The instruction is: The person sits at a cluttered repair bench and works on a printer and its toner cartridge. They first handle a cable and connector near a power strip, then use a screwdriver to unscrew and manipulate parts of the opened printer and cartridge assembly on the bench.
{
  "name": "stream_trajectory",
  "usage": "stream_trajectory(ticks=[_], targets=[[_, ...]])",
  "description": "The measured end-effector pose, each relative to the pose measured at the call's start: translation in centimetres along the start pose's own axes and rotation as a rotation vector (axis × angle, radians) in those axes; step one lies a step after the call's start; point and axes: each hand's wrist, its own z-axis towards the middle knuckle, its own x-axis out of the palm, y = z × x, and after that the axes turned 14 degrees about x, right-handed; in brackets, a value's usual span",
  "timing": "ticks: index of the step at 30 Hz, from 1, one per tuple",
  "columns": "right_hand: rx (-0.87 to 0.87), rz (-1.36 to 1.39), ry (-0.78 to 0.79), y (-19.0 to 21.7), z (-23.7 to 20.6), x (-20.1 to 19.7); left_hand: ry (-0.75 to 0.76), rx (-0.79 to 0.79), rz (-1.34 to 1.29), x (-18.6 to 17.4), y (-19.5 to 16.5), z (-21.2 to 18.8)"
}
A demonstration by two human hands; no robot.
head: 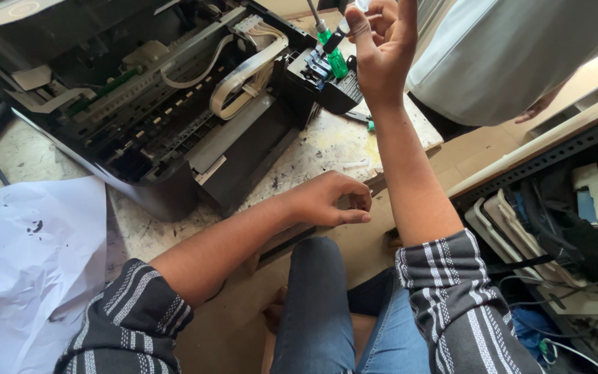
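My right hand (382,52) is raised over the table's far corner, its fingertips closed on a slender black and white tool (338,34). Just below it a green-handled screwdriver (333,59) leans over a black cartridge carriage (327,83) beside an opened black printer (174,118) with white ribbon cables (243,73). My left hand (333,201) rests at the table's near edge with its fingers curled and thumb against forefinger; whether it pinches anything is too small to tell.
A crumpled white paper sheet (29,263) with ink spots lies at the left. A small screwdriver (360,118) lies on the stained tabletop (313,149). Another person in a white shirt (506,48) stands at the far right. A shelf (555,228) holds plastic parts and cables.
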Motion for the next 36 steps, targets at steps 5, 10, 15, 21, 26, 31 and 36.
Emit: stream_trajectory(ticks=[5,10,15,21,26,31,36], targets=[[0.006,0.029,0.004,0.2,0.23,0.14,0.002,0.0,0.005,-0.09,-0.19,0.1],[0.001,0.051,0.015,0.33,0.13,-0.08,0.011,-0.031,0.011,-0.02,-0.2,0.17],[-0.003,0.024,0.018,0.2,0.04,-0.25,0.005,-0.015,0.018,0.04,-0.18,-0.02],[0.005,0.038,0.01,-0.07,-0.05,-0.35,0.007,-0.016,0.008,0.11,0.04,0.06],[-0.001,0.072,0.0,-0.03,-0.07,-0.24,0.007,-0.007,-0.003,0.19,0.27,0.04],[-0.001,0.079,0.009,0.3,-0.21,-0.21,0.005,-0.004,-0.009,0.25,0.26,-0.03],[-0.004,0.066,-0.002,0.53,-0.22,-0.2,0.007,-0.007,0.008,0.13,0.0,0.13]])
